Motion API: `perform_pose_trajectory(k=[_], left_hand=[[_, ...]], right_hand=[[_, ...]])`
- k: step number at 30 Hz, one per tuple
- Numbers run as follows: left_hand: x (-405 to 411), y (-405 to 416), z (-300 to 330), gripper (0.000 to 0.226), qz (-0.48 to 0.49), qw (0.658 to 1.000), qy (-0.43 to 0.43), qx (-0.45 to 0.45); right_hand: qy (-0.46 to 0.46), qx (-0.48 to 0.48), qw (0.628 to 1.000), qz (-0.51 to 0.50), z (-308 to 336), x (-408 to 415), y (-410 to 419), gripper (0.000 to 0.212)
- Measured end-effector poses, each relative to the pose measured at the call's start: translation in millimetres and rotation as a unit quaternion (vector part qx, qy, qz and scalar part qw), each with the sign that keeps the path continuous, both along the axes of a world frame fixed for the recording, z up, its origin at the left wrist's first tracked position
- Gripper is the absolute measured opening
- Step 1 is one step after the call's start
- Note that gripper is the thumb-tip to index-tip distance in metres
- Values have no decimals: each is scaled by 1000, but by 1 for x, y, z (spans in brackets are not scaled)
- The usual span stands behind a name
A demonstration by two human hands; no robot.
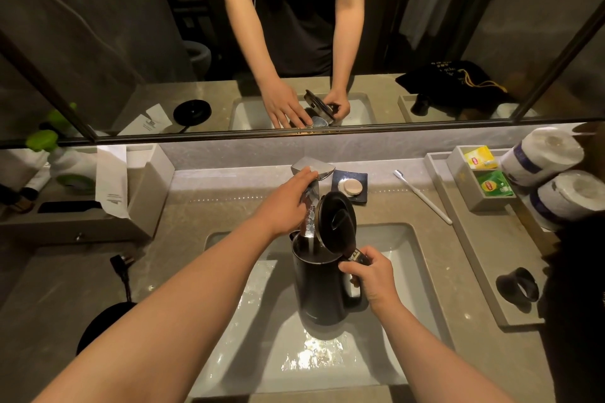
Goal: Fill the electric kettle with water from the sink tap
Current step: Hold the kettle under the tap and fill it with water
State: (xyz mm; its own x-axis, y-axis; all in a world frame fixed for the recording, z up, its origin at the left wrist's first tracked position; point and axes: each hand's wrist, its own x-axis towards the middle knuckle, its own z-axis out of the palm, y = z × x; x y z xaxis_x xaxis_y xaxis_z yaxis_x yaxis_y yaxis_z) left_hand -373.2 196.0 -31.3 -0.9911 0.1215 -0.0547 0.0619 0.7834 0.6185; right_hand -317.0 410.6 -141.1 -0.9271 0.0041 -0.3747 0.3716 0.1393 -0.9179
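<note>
a: while the right hand (370, 275) is gripping the handle, which way is the electric kettle (322, 285) pointing?

b: it is standing upright inside the sink (409, 275), long axis vertical, handle facing right and spout facing left. its round lid (337, 221) is tipping open, hinged at the handle side.

a: what is it made of?

b: a dark, smooth, cylindrical body with a glossy black lid. the sink is a pale rectangular basin, glistening wet. the tap (312, 185) is a squared, shiny metal piece, and water (310, 239) is streaming from it into the kettle's mouth.

a: and the left hand (288, 203)?

b: its arm is reaching forward, fingers lying flat and loose on the tap's top, not clenching. the right hand is wrapping closed around the kettle's handle, thumb near the lid hinge.
</note>
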Motion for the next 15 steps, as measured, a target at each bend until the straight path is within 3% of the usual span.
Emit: perform_pose_trajectory(k=[15], left_hand=[[-2, -1, -3, 69, 3, 1000, 1, 2]], right_hand=[[-4, -20, 1000, -3, -1, 0, 1, 27]])
